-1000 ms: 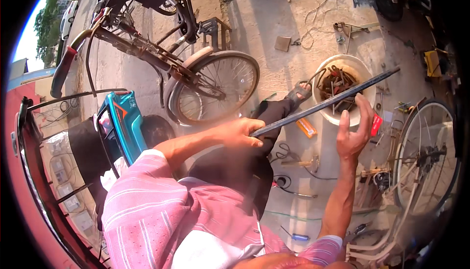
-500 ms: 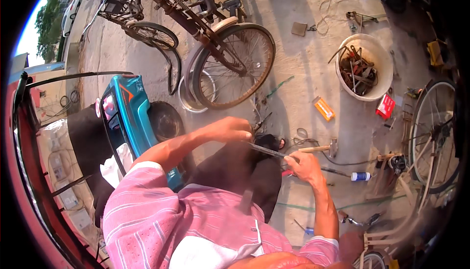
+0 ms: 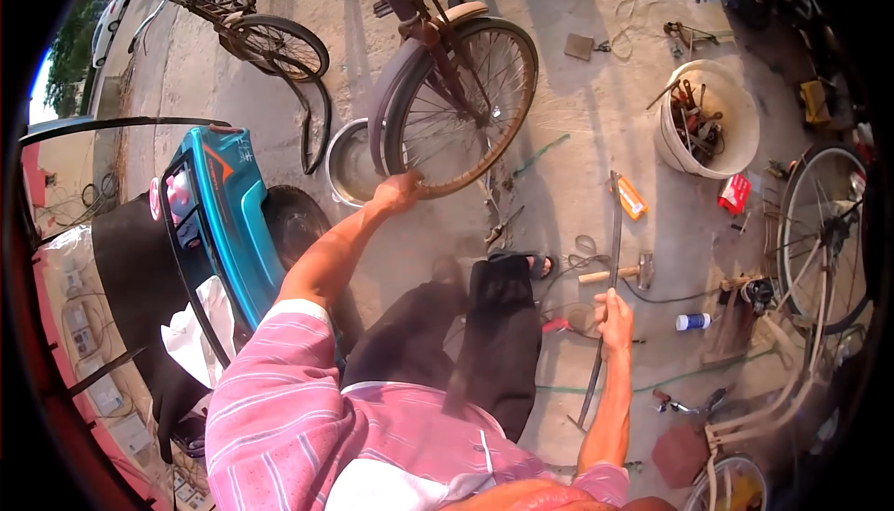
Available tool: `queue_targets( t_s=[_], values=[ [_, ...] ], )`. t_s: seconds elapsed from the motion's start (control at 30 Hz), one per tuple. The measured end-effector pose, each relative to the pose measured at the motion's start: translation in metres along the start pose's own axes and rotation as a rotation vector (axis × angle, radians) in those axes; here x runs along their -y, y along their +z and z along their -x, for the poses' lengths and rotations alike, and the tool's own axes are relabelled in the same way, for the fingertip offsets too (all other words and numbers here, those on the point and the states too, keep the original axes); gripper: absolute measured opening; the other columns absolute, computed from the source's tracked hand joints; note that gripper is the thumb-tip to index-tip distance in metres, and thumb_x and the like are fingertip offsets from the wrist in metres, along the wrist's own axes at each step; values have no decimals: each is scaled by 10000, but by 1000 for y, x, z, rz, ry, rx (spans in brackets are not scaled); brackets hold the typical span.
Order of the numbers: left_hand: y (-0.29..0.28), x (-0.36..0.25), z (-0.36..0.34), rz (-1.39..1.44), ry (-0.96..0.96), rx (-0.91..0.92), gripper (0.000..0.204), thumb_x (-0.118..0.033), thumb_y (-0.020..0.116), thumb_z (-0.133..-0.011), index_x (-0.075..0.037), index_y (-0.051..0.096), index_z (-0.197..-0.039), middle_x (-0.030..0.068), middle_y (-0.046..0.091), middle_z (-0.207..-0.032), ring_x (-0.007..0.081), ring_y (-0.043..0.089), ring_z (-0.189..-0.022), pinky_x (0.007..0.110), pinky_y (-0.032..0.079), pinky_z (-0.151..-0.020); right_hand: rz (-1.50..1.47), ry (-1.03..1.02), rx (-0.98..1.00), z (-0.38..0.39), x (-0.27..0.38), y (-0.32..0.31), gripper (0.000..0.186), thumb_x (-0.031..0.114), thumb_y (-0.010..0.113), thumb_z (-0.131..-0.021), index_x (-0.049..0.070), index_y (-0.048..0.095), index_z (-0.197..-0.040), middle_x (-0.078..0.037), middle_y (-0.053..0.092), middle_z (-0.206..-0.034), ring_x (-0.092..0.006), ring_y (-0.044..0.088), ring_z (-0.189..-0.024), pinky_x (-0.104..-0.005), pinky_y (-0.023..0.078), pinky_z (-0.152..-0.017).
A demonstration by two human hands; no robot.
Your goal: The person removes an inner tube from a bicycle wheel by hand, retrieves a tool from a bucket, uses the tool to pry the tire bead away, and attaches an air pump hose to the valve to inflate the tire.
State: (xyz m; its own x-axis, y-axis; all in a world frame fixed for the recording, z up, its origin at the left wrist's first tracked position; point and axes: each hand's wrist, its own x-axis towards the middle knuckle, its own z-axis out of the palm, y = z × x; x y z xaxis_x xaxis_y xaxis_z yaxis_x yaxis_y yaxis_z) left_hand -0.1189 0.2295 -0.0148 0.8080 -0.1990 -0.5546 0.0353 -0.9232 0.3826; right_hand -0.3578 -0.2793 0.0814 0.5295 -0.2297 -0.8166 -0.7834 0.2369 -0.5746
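1. Teal vehicle panel (image 3: 250,222), with a white crumpled sheet (image 3: 200,332) beside it; the vehicle's frame is cut off by the dark rim of the view.
2. Silvery ring-shaped item (image 3: 337,193), on the ground partly behind the bicycle wheel; whether basin or hoop, not determinable.
3. Left hand (image 3: 399,192), arm extended, at the lower edge of the tyre. Fingers hard to make out: cannot tell whether they grasp the tyre, merely touch it or sit in front of it.
4. Bicycle front wheel (image 3: 482,118), spoked, rusty brown, upright; the bicycle's upper part runs out of view.
5. Dark bar (image 3: 616,246), long and slim, in the right hand, slanting from near the orange box (image 3: 631,198) down toward the forearm. Middle concealed by the grip; material uncertain.
6. Right hand (image 3: 613,323), fingers curled round the bar near its middle; thumb side uppermost, remaining fingers partly concealed.
7. Hammer (image 3: 631,273), wooden handle, lying beneath the bar's line of sight; contact unclear.
8. White bucket (image 3: 740,120), metal tools heaped inside, lower ones buried.
9. Spoked wheel (image 3: 824,232), far right, its surroundings lost in shadow.
10. Step, as judged: bar carried one-handed, other arm reaching to the wheel. Moving the bar would call for a firm mid-length grip and both ends kept clear.
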Motion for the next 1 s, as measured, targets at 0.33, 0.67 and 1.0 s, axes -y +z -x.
queue_targets(
  t_s=[0.33, 0.67, 1.0],
  values=[
    [42, 66, -17, -214, 229, -442, 432, -237, 754, -828, -55, 587, -1183, 174, 623, -1144, 400, 618, -1084, 496, 547, -833, -628, -372, 258, -79, 35, 145, 338, 384, 558, -1085, 73, 629, -974, 21, 486, -645, -84, 373, -518, -267, 322, -508],
    [118, 152, -107, -170, 216, -689, 691, -188, 797, -820, -15, 481, -1411, 221, 473, -1479, 429, 480, -1342, 473, 450, -1096, -668, -477, -26, -319, -81, 202, 247, 330, 755, -963, 125, 649, -1050, -9, 628, -977, -55, 368, -504, -241, 329, -484],
    [172, 198, -228, -20, 281, -615, 599, -319, 761, -848, -35, 588, -1346, 201, 543, -1439, 403, 505, -1347, 449, 449, -1107, -642, -695, 50, -421, -51, 172, 530, 473, 813, -897, 114, 606, -1227, 66, 551, -916, -23, 300, -534, -214, 247, -490]
  ],
)
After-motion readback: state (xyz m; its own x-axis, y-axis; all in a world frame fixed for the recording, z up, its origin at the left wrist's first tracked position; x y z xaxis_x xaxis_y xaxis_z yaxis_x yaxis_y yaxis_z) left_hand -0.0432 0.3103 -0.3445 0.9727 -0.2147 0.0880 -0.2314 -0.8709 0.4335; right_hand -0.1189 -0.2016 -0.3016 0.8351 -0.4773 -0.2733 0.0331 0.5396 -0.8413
